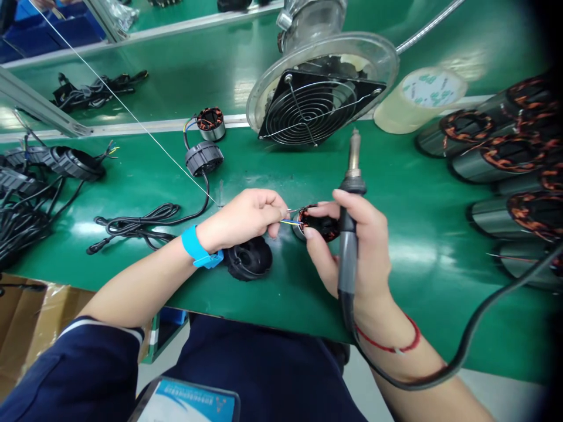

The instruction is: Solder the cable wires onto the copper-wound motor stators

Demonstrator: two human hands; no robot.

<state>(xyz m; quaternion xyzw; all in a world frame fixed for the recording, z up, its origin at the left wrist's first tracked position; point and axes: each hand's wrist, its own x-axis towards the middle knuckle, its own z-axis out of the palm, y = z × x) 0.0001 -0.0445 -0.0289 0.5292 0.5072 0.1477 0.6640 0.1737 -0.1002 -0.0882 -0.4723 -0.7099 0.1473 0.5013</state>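
Observation:
My left hand (257, 217), with a blue wristband, pinches thin wires (290, 222) that run to a copper-wound stator (323, 224) lying on the green bench. My right hand (360, 240) holds a soldering iron (348, 252) against its palm, tip pointing away from me, while its thumb and a finger touch the stator. Below my left hand sits a black round cap (249, 258), partly covered by the wrist. A thin white strand (149, 133) stretches from the upper left to near my left hand.
A fan (314, 108) in a clear hood stands ahead, beside a tape roll (422, 97). Several stators (497, 217) line the right. A finished-looking stator (211, 123) with a cabled cap (204, 158) lies ahead left. Black cables (30, 199) pile at left. The iron's cord (470, 337) crosses my right forearm.

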